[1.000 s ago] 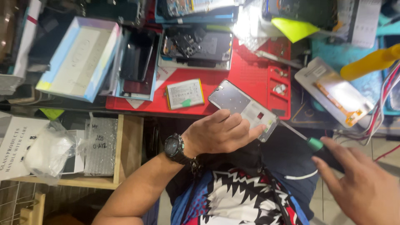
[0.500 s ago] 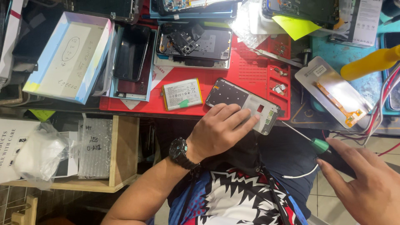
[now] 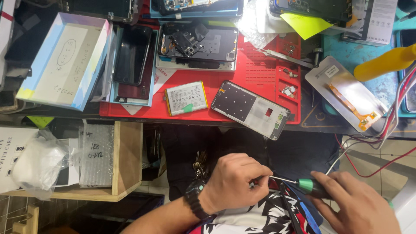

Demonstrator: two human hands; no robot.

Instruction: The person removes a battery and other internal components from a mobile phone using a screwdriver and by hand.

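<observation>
Screwdriver tip pinched at lap level, below the bench edge.

Red work mat (image 3: 260, 82) lies at 12 o'clock, phone mid-frame (image 3: 250, 109) on its near edge, battery (image 3: 186, 98) just beside at 9. Left hand (image 3: 236, 182) is curled shut, fingertips closed on the shaft tip of the green-collared screwdriver (image 3: 303, 185); right hand (image 3: 359, 206) at 3 is wrapped around its handle.

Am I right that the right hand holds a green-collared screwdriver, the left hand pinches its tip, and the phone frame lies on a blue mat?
Not quite: the mat is red, not blue, as the head view shows. The rest stands: the right hand holds the green-collared screwdriver, the left hand pinches its tip, and the phone frame lies on that mat.
</observation>
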